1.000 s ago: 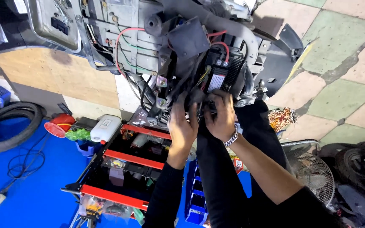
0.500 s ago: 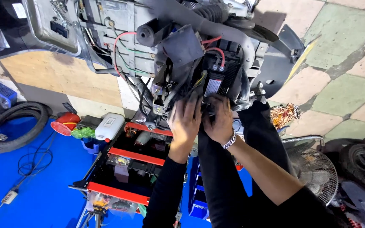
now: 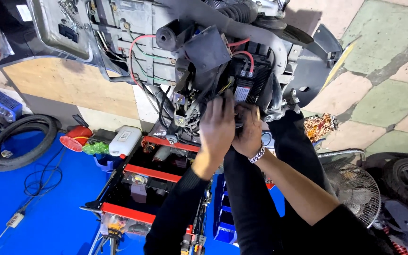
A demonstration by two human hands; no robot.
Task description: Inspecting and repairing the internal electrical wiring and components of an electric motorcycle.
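Staying pressed together as before, left hand (image 3: 217, 127) and right hand (image 3: 248, 130) grip wiring beside the black controller box (image 3: 247, 78) under the scooter frame (image 3: 133, 33).

A red wire (image 3: 140, 45) is being shown looping over the grey metal frame (image 3: 133, 28), and a black module (image 3: 249, 75) is being reached by both hands. Red-edged trays of a black tool cart (image 3: 142, 189) are being seen over a blue floor mat (image 3: 48, 212), beside green and beige floor tiles (image 3: 388, 99).
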